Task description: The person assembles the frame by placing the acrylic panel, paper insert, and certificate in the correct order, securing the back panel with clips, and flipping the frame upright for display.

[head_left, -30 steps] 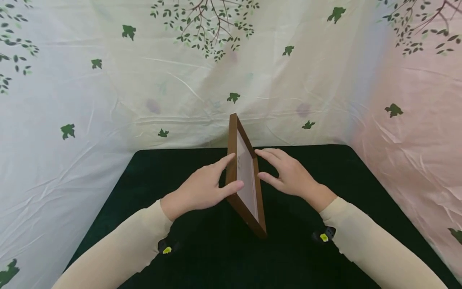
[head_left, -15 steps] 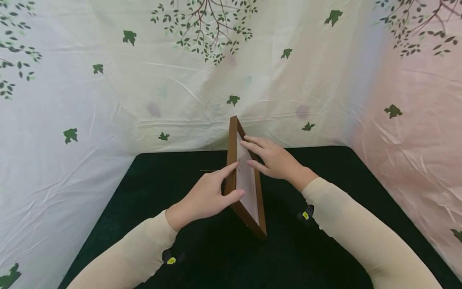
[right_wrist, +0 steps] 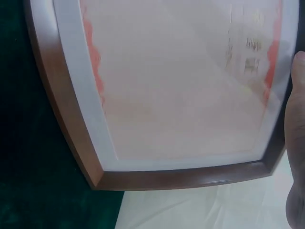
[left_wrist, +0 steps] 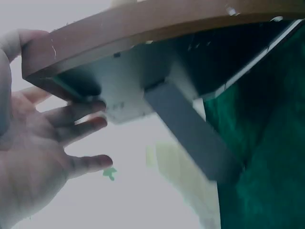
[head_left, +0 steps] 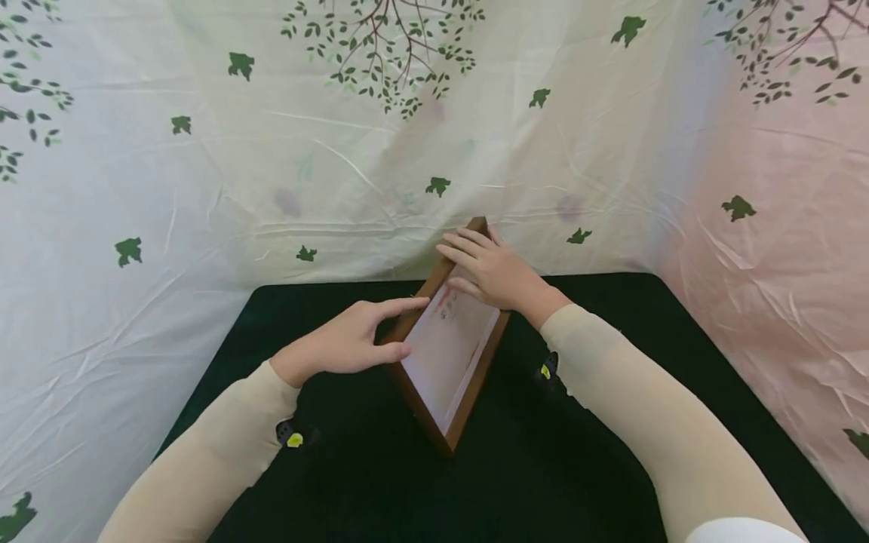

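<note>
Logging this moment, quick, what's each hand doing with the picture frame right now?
Left hand: open, straight fingers steadying the side edge of the picture frame.
Right hand: fingers curled over the frame's top corner, holding it.

My left hand (left_wrist: 33, 157) under the tilted picture frame (left_wrist: 157, 24)

From below I see the frame's brown wooden edge running across the top, with my thumb against its left corner and my fingers (left_wrist: 78, 114) spread, relaxed, reaching up to its grey back panel (left_wrist: 128, 81). A grey stand leg (left_wrist: 190, 138) slants down from that panel toward the dark green table cover (left_wrist: 271, 143) on the right. Pale fabric (left_wrist: 143, 191) fills the space beneath.
</note>
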`<action>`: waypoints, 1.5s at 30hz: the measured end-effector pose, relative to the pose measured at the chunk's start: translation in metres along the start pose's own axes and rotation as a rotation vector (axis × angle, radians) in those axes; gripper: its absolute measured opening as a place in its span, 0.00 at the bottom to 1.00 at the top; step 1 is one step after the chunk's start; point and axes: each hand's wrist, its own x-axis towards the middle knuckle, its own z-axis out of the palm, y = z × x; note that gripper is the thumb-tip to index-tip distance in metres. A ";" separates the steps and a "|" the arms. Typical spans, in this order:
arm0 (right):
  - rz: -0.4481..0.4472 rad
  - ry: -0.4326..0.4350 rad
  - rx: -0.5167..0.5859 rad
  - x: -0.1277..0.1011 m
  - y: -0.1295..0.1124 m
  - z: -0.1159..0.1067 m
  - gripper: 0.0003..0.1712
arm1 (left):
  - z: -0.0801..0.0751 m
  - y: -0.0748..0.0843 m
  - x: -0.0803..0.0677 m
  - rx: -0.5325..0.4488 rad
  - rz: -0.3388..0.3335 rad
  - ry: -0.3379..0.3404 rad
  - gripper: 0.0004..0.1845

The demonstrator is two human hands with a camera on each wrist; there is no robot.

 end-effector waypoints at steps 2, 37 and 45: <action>0.056 -0.042 0.006 -0.001 0.006 0.001 0.36 | -0.008 -0.007 -0.001 -0.010 0.011 -0.029 0.34; 0.221 0.161 -0.111 -0.045 0.028 -0.007 0.17 | -0.044 -0.063 0.045 0.399 -0.096 0.154 0.33; 0.321 0.210 -0.133 -0.050 0.021 -0.006 0.18 | -0.025 -0.085 0.046 0.563 -0.007 0.322 0.25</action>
